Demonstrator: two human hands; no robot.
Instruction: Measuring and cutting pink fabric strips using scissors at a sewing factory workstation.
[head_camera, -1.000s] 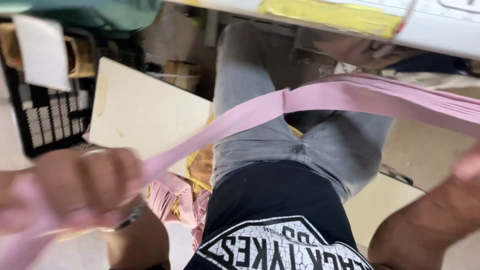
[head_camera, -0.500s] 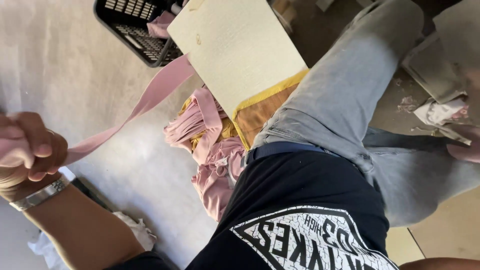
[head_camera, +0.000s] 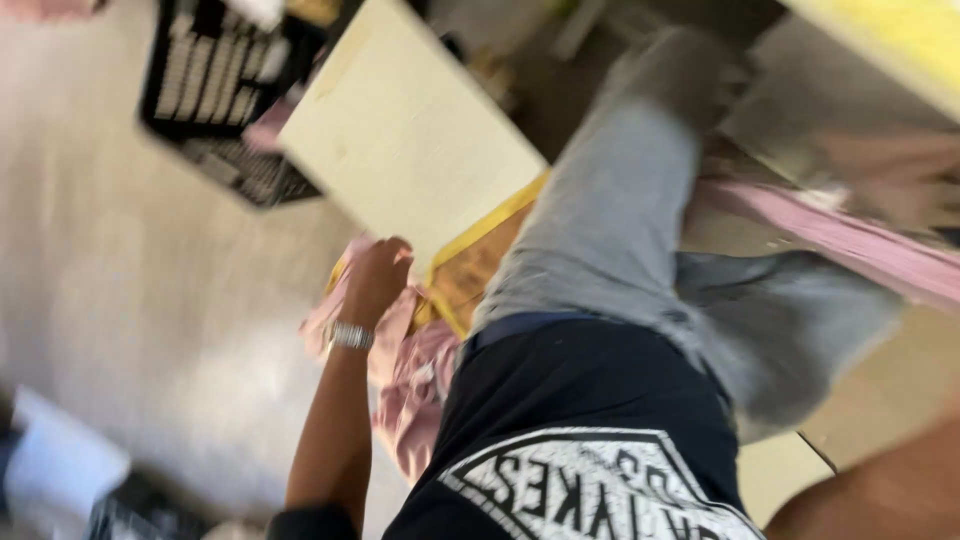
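Hand on pink cloth heap, beside board edge.

The left hand, which half a second ago gripped a taut pink strip at the left edge of the frame, now reaches down onto the pink fabric heap at centre; the strip now runs across the right of the frame.
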